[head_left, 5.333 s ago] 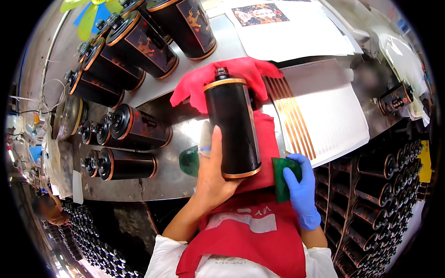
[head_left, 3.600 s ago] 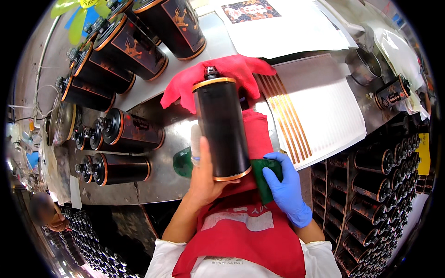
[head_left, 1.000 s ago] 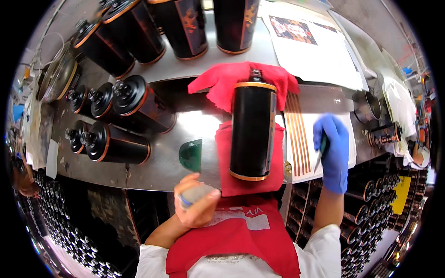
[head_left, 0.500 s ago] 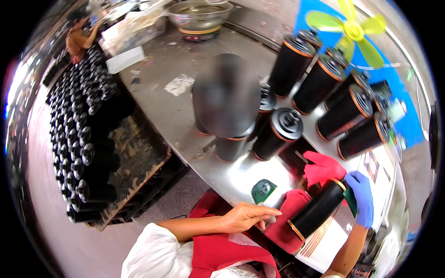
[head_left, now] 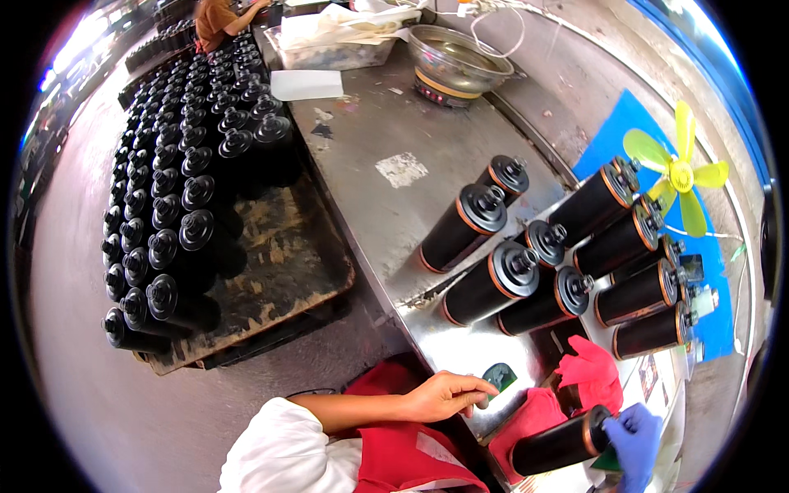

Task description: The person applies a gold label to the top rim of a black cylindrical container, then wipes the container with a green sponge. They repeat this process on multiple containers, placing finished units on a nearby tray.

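A black cylindrical canister [head_left: 549, 449] with a copper-coloured ring near its top lies tilted over a red cloth [head_left: 526, 423] at the near right. My right hand [head_left: 634, 444], in a blue glove, has its fingers closed around the canister's top end, so the cap there is mostly hidden. Part of something green [head_left: 606, 460] shows beneath the glove. My bare left hand [head_left: 448, 398] hovers left of the canister, its fingers loosely bent and index finger reaching out. Nothing shows in it. Just past its fingertips is a small dark green piece [head_left: 499, 376] on the metal worktop.
Several upright black canisters [head_left: 499, 283] stand beyond my hands, near a yellow-green fan [head_left: 680, 176]. A pink-red cloth [head_left: 592, 374] lies by the right hand. Left is a worn pallet [head_left: 279, 271] with rows of canisters. A metal bowl [head_left: 460, 62] and another person [head_left: 218, 25] are farther off.
My view has swung, so the worktop sits farther right and lower. The right hand's fingers, stretched along the canister's top before, are now bent round its end. Left fingers look more curled.
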The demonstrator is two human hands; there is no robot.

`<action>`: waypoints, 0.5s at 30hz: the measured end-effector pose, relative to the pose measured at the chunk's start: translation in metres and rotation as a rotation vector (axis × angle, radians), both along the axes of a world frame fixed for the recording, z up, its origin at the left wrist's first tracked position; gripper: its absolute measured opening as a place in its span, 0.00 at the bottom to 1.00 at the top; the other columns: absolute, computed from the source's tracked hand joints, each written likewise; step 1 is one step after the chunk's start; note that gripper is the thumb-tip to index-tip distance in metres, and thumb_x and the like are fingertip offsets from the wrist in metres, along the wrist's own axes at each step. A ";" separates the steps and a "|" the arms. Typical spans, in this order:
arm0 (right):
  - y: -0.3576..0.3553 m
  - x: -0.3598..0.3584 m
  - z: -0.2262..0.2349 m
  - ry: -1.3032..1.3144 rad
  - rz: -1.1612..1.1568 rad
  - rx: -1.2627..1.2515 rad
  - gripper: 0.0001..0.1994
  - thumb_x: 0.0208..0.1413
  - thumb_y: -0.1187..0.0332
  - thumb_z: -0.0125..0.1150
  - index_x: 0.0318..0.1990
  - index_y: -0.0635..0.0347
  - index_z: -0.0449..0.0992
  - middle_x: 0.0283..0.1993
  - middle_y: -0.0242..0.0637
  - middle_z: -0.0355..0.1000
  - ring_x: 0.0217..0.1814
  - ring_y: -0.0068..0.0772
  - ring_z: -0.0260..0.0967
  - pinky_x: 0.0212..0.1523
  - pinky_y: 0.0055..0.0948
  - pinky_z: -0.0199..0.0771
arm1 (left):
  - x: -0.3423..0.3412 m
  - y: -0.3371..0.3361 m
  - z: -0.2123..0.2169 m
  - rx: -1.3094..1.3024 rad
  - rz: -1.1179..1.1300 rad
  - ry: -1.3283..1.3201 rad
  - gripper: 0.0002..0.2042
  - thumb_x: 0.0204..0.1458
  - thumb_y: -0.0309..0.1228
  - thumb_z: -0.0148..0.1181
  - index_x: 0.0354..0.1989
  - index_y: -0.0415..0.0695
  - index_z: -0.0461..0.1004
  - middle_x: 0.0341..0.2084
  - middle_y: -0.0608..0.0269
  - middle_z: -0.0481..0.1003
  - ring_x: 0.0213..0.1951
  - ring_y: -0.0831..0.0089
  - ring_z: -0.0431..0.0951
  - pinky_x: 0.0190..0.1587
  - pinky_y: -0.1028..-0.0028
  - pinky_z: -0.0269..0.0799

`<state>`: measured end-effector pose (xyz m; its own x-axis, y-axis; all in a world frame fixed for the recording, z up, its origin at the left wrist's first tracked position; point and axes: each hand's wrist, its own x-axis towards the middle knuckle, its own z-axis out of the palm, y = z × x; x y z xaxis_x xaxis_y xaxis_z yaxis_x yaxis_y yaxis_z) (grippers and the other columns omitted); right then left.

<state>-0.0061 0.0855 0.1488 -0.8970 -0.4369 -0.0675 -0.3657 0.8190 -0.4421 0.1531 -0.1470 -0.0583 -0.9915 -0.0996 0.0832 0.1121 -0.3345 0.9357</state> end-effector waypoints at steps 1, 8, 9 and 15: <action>-0.008 0.014 -0.002 0.263 0.237 0.105 0.10 0.34 0.75 0.65 0.16 0.63 0.66 0.10 0.28 0.59 0.12 0.17 0.52 0.16 0.20 0.53 | 0.002 -0.004 0.002 -0.007 0.032 0.023 0.11 0.58 0.25 0.48 0.48 0.42 0.72 0.31 0.64 0.75 0.24 0.80 0.75 0.29 0.80 0.71; -0.101 0.081 0.055 0.342 0.456 0.204 0.09 0.43 0.67 0.69 0.24 0.57 0.73 0.16 0.35 0.66 0.15 0.29 0.60 0.22 0.28 0.65 | 0.030 -0.059 0.011 -0.107 0.323 0.191 0.10 0.55 0.20 0.52 0.44 0.35 0.73 0.31 0.58 0.77 0.29 0.77 0.78 0.32 0.79 0.73; -0.115 0.068 0.035 0.435 0.405 0.025 0.12 0.34 0.75 0.66 0.16 0.62 0.64 0.10 0.30 0.58 0.13 0.17 0.54 0.17 0.22 0.52 | 0.043 -0.072 0.011 -0.179 0.475 0.205 0.09 0.54 0.19 0.52 0.43 0.35 0.74 0.31 0.57 0.77 0.28 0.77 0.78 0.32 0.78 0.74; -0.252 0.048 0.023 0.292 0.450 -0.367 0.11 0.46 0.76 0.64 0.19 0.64 0.67 0.14 0.29 0.63 0.15 0.12 0.56 0.17 0.19 0.55 | 0.099 -0.158 0.026 -0.643 1.189 0.234 0.07 0.48 0.15 0.54 0.36 0.35 0.73 0.27 0.56 0.76 0.25 0.71 0.78 0.29 0.76 0.72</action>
